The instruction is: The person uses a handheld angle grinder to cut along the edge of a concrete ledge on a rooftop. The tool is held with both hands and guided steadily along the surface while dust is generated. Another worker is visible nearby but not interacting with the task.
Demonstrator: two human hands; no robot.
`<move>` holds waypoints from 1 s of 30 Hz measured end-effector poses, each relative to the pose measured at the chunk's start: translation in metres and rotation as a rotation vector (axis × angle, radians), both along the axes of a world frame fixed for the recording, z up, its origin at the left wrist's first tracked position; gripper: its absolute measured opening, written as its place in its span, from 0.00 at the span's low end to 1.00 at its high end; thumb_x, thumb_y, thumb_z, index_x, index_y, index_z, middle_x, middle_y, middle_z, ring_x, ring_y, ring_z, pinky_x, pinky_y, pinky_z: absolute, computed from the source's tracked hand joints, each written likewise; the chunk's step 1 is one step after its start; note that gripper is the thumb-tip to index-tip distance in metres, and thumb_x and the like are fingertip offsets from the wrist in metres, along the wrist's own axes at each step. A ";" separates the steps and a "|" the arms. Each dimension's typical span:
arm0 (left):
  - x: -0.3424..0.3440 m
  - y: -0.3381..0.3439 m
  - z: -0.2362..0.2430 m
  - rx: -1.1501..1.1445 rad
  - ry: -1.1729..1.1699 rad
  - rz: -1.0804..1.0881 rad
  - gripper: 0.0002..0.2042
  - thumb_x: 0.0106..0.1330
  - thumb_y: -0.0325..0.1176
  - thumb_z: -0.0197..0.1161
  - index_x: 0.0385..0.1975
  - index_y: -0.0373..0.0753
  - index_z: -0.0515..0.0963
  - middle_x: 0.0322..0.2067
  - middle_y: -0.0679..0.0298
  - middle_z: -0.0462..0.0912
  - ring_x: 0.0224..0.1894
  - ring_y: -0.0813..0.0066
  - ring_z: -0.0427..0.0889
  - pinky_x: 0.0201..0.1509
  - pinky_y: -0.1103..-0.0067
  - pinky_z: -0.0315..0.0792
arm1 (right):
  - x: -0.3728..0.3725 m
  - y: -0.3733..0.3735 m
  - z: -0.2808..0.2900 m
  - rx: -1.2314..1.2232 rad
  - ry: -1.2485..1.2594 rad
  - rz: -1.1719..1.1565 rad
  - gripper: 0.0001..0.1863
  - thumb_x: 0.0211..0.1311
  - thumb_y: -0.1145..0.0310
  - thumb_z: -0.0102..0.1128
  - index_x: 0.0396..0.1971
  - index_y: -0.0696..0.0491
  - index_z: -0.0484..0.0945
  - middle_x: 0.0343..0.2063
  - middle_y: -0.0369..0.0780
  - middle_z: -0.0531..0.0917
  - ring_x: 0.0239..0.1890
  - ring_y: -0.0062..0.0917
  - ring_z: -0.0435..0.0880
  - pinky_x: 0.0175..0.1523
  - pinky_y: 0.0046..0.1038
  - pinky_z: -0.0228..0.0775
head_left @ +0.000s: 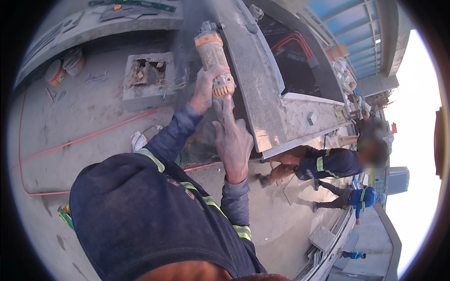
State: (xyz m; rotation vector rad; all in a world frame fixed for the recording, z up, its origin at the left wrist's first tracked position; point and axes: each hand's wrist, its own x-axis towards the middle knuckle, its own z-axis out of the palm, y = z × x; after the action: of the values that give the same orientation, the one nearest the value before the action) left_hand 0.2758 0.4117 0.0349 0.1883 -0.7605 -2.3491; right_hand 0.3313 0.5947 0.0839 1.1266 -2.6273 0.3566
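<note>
A dusty angle grinder (pixel 214 58) with orange ends is held against the left edge of a long grey stone slab (pixel 248 70). Its head points away from me, and haze hangs beside it. My left hand (pixel 206 86) is closed round the rear half of its body. Just behind, my right hand (pixel 234 145) is at the tool's tail, with the index finger stretched onto the orange end cap. The other right fingers curl in and are partly hidden; a narrow grey strip shows beside the index finger. The grinder's disc cannot be made out.
Red hose (pixel 89 136) crosses the floor at left, near a concrete box (pixel 150 75) with rubble and two buckets (pixel 56 73). Red pipes (pixel 293 42) stand beyond the slab. A co-worker (pixel 335 161) bends close by at right; another person (pixel 365 199) walks farther off.
</note>
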 end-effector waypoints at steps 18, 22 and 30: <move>0.007 0.004 -0.001 0.012 -0.018 -0.033 0.20 0.68 0.42 0.69 0.49 0.31 0.79 0.34 0.56 0.86 0.31 0.64 0.91 0.35 0.71 0.88 | 0.005 0.005 -0.001 -0.032 -0.050 0.010 0.47 0.68 0.61 0.73 0.84 0.34 0.60 0.28 0.47 0.77 0.24 0.42 0.81 0.30 0.44 0.72; 0.003 -0.001 0.004 0.013 0.005 -0.026 0.20 0.68 0.42 0.69 0.49 0.31 0.79 0.34 0.56 0.86 0.31 0.64 0.91 0.35 0.72 0.87 | -0.001 -0.003 0.002 -0.006 -0.028 0.000 0.47 0.68 0.61 0.74 0.84 0.34 0.60 0.27 0.48 0.77 0.24 0.42 0.81 0.31 0.44 0.71; 0.021 0.019 0.005 -0.004 -0.017 -0.042 0.19 0.69 0.41 0.69 0.49 0.31 0.79 0.34 0.55 0.86 0.31 0.63 0.91 0.34 0.71 0.87 | 0.016 0.016 0.001 0.021 -0.067 -0.040 0.48 0.68 0.60 0.73 0.85 0.31 0.58 0.28 0.46 0.78 0.23 0.41 0.81 0.30 0.44 0.73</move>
State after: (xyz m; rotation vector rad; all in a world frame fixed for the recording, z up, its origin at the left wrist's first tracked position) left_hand 0.2972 0.4305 0.0396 0.1934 -0.7840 -2.3879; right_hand 0.3475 0.6111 0.0845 1.0845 -2.7143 0.3651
